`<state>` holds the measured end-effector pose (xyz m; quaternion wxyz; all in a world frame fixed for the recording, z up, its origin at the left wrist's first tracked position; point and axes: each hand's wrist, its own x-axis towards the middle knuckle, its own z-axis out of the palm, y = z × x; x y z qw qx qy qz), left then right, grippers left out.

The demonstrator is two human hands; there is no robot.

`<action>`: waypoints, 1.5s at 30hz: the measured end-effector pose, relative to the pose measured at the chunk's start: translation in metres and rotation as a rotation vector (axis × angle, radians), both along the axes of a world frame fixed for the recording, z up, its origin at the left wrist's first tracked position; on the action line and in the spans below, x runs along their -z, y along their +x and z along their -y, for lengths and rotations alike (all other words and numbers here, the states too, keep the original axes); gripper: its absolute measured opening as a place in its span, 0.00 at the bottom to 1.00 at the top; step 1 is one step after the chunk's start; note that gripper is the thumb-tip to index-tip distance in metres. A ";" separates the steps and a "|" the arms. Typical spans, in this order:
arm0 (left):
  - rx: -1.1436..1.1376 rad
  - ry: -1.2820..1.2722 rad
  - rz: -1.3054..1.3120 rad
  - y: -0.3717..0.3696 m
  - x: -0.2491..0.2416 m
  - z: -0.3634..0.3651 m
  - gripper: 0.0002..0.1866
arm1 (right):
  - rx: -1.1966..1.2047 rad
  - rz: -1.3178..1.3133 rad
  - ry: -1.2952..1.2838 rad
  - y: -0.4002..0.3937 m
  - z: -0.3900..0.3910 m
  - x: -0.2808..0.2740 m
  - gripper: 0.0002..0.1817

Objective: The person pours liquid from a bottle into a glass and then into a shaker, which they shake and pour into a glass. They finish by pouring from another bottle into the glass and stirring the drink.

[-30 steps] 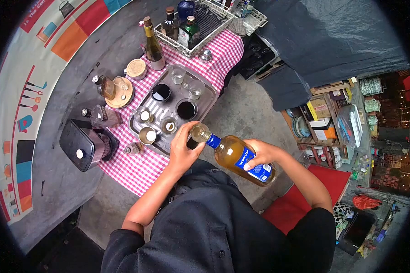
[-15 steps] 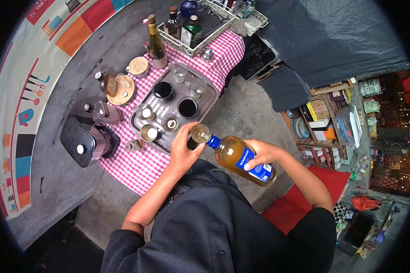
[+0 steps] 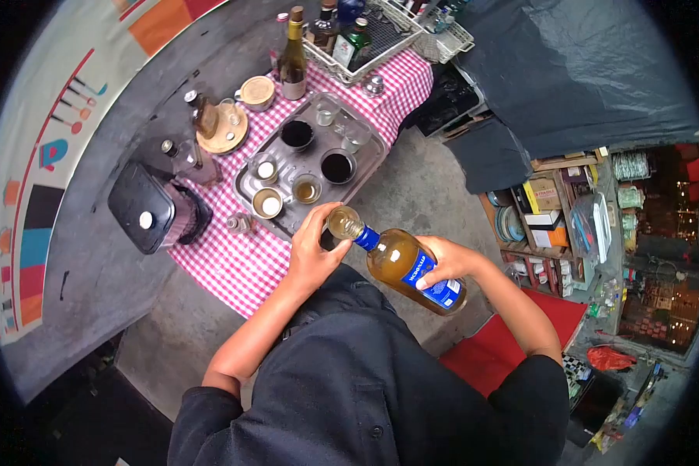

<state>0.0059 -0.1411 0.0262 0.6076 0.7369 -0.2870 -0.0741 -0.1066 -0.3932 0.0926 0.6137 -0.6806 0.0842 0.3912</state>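
Observation:
My left hand (image 3: 312, 252) is closed around a small clear glass (image 3: 340, 220), tilted towards the bottle. A bottle of golden liquid (image 3: 390, 256) with a blue neck and blue label is gripped by my right hand (image 3: 447, 262) around its body. The bottle slants, its mouth right at the glass rim. Beyond both hands lies a metal tray (image 3: 309, 161). On it stand two cups of dark liquid, one a dark cup (image 3: 297, 135), a glass with amber liquid (image 3: 307, 189), two cups with white contents, one a metal cup (image 3: 268, 204), and clear glasses (image 3: 326, 115).
A pink checkered cloth (image 3: 224, 273) covers the table. A black-lidded bin (image 3: 141, 213), a round wooden board (image 3: 224, 140) and a tall wine bottle (image 3: 293, 66) stand along the wall side. A wire basket (image 3: 396, 43) holds bottles. To the right are shelves (image 3: 547, 206) and a red mat (image 3: 512, 338).
The camera view has shifted, so the table and tray appear farther right and higher. Both hands keep the glass and bottle together in nearly the same pose.

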 end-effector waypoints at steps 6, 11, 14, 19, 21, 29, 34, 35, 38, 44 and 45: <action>-0.073 -0.013 0.028 -0.004 -0.001 -0.039 0.30 | -0.064 -0.006 0.022 0.011 -0.032 -0.002 0.46; -0.140 -0.006 0.040 -0.009 -0.008 -0.077 0.29 | -0.134 0.003 0.006 0.023 -0.064 -0.001 0.46; -0.199 -0.006 0.053 -0.014 -0.006 -0.099 0.29 | -0.180 0.033 0.017 0.029 -0.083 0.002 0.46; -0.267 -0.004 0.051 -0.023 -0.009 -0.136 0.29 | -0.272 0.033 0.013 0.040 -0.117 0.000 0.48; -0.294 -0.007 0.041 -0.027 -0.011 -0.152 0.29 | -0.241 0.038 0.060 0.042 -0.134 0.000 0.51; -0.437 -0.067 -0.019 -0.040 -0.023 -0.205 0.29 | -0.310 0.249 0.142 0.054 -0.192 0.031 0.55; -0.574 0.019 -0.009 -0.046 -0.017 -0.240 0.29 | -0.252 0.369 0.094 0.067 -0.231 0.056 0.59; -0.592 0.032 -0.006 -0.049 -0.016 -0.247 0.29 | -0.234 0.461 0.068 0.069 -0.239 0.070 0.59; -0.711 -0.024 -0.093 -0.057 -0.017 -0.267 0.29 | -0.158 0.516 0.070 0.076 -0.266 0.111 0.59; -0.887 -0.023 -0.116 -0.071 -0.001 -0.299 0.29 | -0.030 0.605 0.026 0.101 -0.334 0.177 0.55; -0.929 -0.033 -0.129 -0.073 0.001 -0.302 0.28 | -0.025 0.656 0.023 0.107 -0.345 0.184 0.54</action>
